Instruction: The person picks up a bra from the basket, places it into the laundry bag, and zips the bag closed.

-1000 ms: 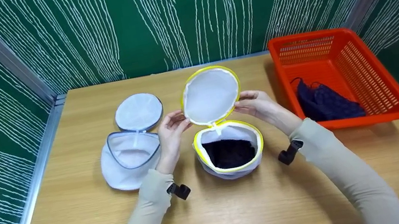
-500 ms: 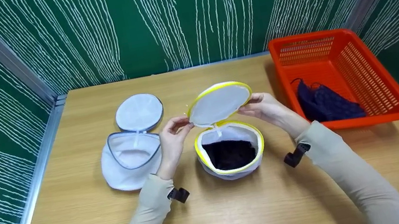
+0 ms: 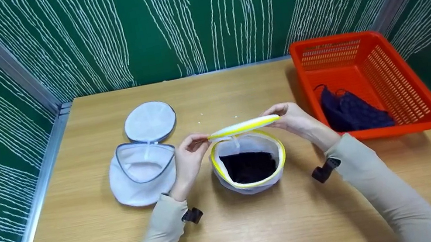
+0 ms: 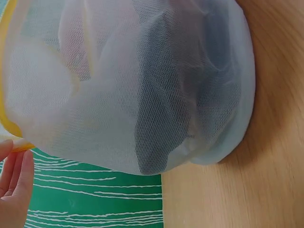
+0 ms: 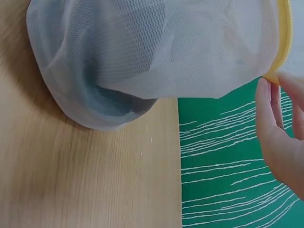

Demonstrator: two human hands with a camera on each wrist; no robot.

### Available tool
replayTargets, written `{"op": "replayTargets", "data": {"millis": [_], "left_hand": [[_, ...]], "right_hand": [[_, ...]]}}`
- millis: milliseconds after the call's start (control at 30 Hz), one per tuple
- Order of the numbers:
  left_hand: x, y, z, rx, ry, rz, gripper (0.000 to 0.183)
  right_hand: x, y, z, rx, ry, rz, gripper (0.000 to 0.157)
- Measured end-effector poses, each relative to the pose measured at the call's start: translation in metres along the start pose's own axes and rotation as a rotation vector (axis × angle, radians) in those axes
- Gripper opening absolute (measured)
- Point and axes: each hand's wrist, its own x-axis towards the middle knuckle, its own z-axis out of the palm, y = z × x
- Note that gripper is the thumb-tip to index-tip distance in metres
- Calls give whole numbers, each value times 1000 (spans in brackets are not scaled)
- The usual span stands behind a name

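From my end, the white mesh bag (image 3: 252, 188) stands on the table (image 3: 241, 240) between the two hands, its yellow-edged mouth open upward, with dark cloth (image 3: 249, 167) inside; I can't tell what garment that is. Its round lid (image 3: 243, 126) is held up over the far side of the mouth, edge-on to the head camera, so its visible long axis runs left to right, the right end a touch higher. That is the relation I read as mattering most: the lid lies between the hands, the mouth just below and to the near side of it. The left hand (image 3: 189, 161) pinches the lid's left end, and the right hand (image 3: 294, 122) pinches the right end. Since each has one end, I can't call either hand nearer to it. A white tab (image 3: 237, 142) bridges lid and bag at the far rim, and both wrist views show fingers on the yellow edge.

Left of the left hand sits a second mesh bag (image 3: 139, 194) with a grey rim, its lid folded back to the far side. Well to the right, a red basket (image 3: 420, 125) holds dark blue cloth (image 3: 351, 112).
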Motion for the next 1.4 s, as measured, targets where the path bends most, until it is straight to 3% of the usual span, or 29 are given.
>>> {"op": "replayTargets", "data": {"millis": [133, 467, 800, 1033, 1233, 1400], "left_hand": [[-6, 10, 1, 54, -29, 70, 9], [-13, 10, -1, 186, -72, 275, 7], [-16, 7, -2, 252, -106, 298, 5], [-15, -19, -5, 237, -74, 170, 8], [-13, -21, 0, 332, 10, -31, 18], [-10, -22, 2, 410, -8, -167, 26]], "right_hand": [[-1, 3, -4, -128, -1, -25, 17], [-3, 13, -8, -289, 35, -89, 16], [-8, 18, -10, -372, -4, -107, 22], [-10, 19, -10, -362, -11, -94, 28], [-10, 16, -8, -424, 17, -97, 30], [-11, 15, -5, -452, -9, -77, 30]]}}
